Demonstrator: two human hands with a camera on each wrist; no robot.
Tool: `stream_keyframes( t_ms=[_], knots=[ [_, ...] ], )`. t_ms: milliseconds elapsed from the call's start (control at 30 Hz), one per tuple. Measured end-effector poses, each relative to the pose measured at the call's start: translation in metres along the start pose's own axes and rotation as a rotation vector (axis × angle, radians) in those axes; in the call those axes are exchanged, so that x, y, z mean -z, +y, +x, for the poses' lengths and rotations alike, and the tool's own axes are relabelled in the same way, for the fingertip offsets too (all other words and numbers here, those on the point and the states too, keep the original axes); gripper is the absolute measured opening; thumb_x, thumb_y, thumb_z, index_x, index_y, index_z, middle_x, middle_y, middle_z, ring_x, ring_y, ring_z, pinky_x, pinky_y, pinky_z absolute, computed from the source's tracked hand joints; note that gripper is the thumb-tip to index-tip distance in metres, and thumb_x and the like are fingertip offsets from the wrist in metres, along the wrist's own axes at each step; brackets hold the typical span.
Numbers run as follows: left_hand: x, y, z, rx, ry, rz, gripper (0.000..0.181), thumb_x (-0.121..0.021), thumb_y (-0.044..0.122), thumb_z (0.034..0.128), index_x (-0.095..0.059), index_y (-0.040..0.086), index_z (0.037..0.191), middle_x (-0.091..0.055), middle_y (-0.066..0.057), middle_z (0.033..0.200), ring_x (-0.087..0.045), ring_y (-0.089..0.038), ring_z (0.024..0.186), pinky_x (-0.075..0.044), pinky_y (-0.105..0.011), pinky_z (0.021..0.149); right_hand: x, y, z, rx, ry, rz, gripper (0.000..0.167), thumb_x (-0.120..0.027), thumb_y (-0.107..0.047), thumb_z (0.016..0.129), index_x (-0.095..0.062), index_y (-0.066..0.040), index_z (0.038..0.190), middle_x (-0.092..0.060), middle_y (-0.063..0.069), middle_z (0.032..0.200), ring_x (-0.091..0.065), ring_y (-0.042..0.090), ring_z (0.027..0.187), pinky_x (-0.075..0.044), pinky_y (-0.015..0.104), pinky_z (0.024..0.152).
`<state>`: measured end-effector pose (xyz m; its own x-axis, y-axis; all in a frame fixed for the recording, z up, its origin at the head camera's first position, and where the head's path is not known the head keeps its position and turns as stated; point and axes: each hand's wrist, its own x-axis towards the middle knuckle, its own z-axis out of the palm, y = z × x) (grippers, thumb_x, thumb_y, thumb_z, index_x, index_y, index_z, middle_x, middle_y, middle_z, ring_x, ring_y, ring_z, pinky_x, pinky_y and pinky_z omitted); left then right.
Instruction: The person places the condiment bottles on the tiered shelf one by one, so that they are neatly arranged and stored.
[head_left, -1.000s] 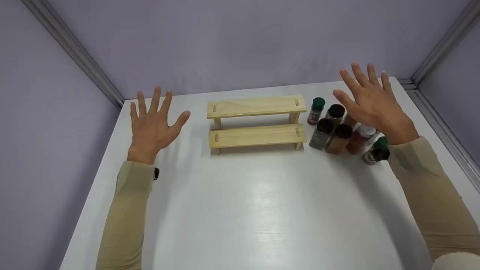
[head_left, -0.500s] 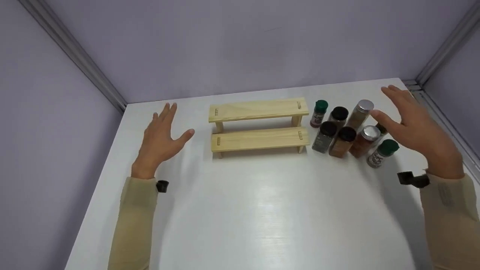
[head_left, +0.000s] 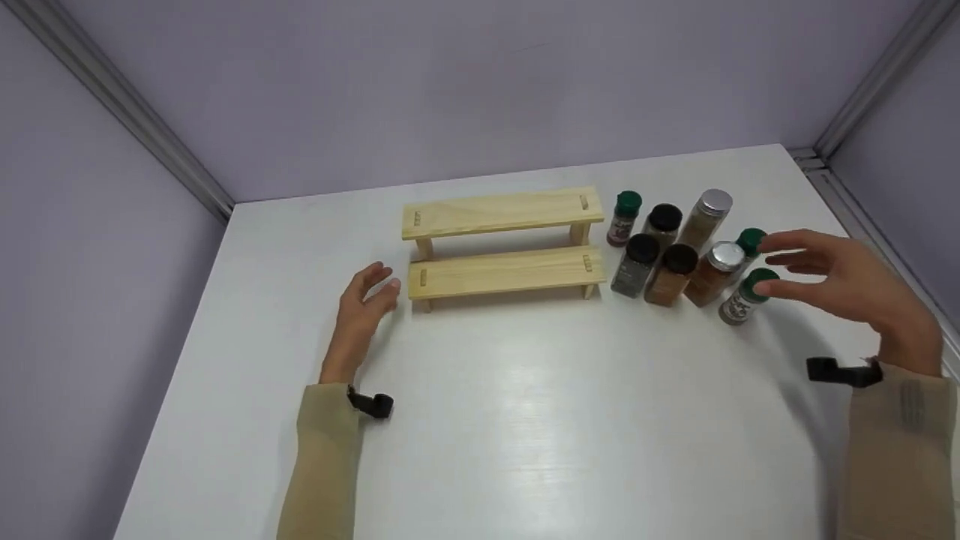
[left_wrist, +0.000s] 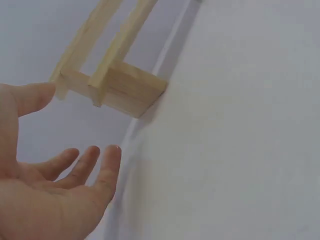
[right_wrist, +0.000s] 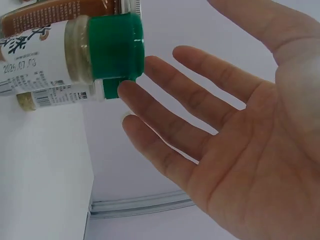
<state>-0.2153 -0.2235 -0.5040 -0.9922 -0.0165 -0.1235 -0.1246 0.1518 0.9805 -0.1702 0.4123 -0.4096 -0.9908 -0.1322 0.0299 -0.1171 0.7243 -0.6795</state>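
A two-tier wooden rack (head_left: pixel 506 273) stands on the white table. Just off its left end is my left hand (head_left: pixel 360 319), fingers loosely bent and holding nothing; the left wrist view shows the rack (left_wrist: pixel 130 87) beyond the thumb of that hand (left_wrist: pixel 55 200). Several spice jars stand in a group right of the rack. My right hand (head_left: pixel 855 285) is beside the front green-capped jar (head_left: pixel 739 306), thumb and fingers apart. In the right wrist view, the green cap (right_wrist: pixel 116 46) lies near the fingertips of the relaxed hand (right_wrist: pixel 225 135); contact cannot be told.
Other jars include a black-capped grey one (head_left: pixel 634 271), a black-capped brown one (head_left: pixel 667 281), a silver-capped red one (head_left: pixel 712 277), a silver-capped tall one (head_left: pixel 705 217) and a small green-capped one (head_left: pixel 622 221) by the rack. Pale walls enclose the table (head_left: pixel 465 420) behind and at the sides.
From spread and raised, both hands have come down with fingers more bent. The left hand has moved right toward the rack, and the right hand has moved to the green-capped jars.
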Motion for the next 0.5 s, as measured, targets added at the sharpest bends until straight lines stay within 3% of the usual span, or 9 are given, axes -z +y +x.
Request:
stream_keyframes(
  t_ms=[67, 167, 367, 500],
  knots=[
    [-0.004, -0.007, 0.003, 0.008, -0.015, -0.080, 0.072, -0.069, 0.033, 0.1068, -0.035, 0.009, 0.166, -0.046, -0.007, 0.164, -0.052, -0.024, 0.146, -0.049, -0.037, 0.121, 0.001, 0.007, -0.002, -0.018, -0.021, -0.012, 0.061, -0.090, -0.025, 0.090, -0.065, -0.015, 0.145, -0.065, -0.016, 0.131, -0.056, -0.015, 0.106, -0.043, -0.002, 0.086],
    [-0.007, -0.012, 0.005, 0.012, -0.023, -0.133, 0.070, -0.069, 0.027, 0.1066, -0.036, 0.010, 0.165, -0.049, -0.006, 0.163, -0.054, -0.023, 0.144, -0.050, -0.036, 0.120, 0.000, 0.019, -0.002, -0.021, -0.043, 0.019, 0.061, -0.091, -0.020, 0.089, -0.066, -0.015, 0.145, -0.066, -0.019, 0.130, -0.060, -0.013, 0.106, -0.047, 0.001, 0.086],
    [-0.009, -0.014, 0.004, 0.017, -0.042, -0.192, 0.069, -0.073, 0.021, 0.1047, -0.039, 0.009, 0.164, -0.052, -0.005, 0.161, -0.052, -0.021, 0.146, -0.051, -0.039, 0.119, -0.009, 0.042, -0.001, 0.032, -0.077, 0.182, 0.055, -0.085, -0.005, 0.092, -0.065, -0.004, 0.143, -0.072, -0.013, 0.128, -0.072, -0.001, 0.108, -0.059, 0.012, 0.089],
    [-0.011, -0.015, 0.004, 0.010, -0.061, -0.236, 0.068, -0.073, 0.019, 0.1048, -0.041, 0.007, 0.163, -0.053, -0.007, 0.159, -0.048, -0.020, 0.149, -0.051, -0.034, 0.117, -0.013, 0.053, -0.001, 0.049, -0.080, 0.284, 0.053, -0.081, 0.001, 0.094, -0.063, 0.001, 0.144, -0.073, -0.011, 0.129, -0.073, 0.003, 0.111, -0.063, 0.019, 0.090]
  ],
)
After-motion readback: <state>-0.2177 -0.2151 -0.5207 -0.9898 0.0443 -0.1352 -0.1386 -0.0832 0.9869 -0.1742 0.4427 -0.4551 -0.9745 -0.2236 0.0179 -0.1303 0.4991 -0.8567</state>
